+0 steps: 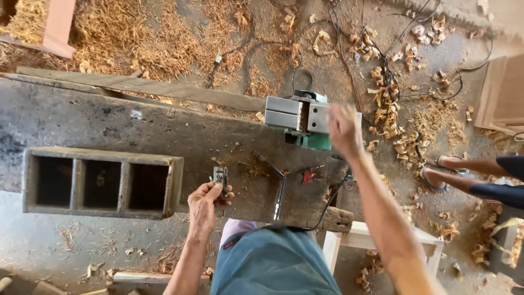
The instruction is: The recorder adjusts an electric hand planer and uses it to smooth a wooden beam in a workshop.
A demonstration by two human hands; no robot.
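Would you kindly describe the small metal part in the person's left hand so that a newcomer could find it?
Start at the long dark workbench. At its near edge, the left hand pinches a small grey metal piece, flat and shiny, unlike the black-handled wrench beside it.

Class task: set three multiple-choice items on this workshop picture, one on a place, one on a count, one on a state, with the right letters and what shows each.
1. Where does the green power planer sit?
A. on the right end of the workbench
B. on the floor
C. inside the wooden box

2. How many open compartments does the wooden box show?
A. two
B. three
C. five

3. What is the left hand doing?
A. lying flat and empty
B. gripping a cable
C. holding a small metal piece

Answers:
1 A: the planer rests on the bench top near its right end, under the right hand.
2 B: three dark openings stand side by side.
3 C: the fingers are closed round the metal piece at the bench edge.
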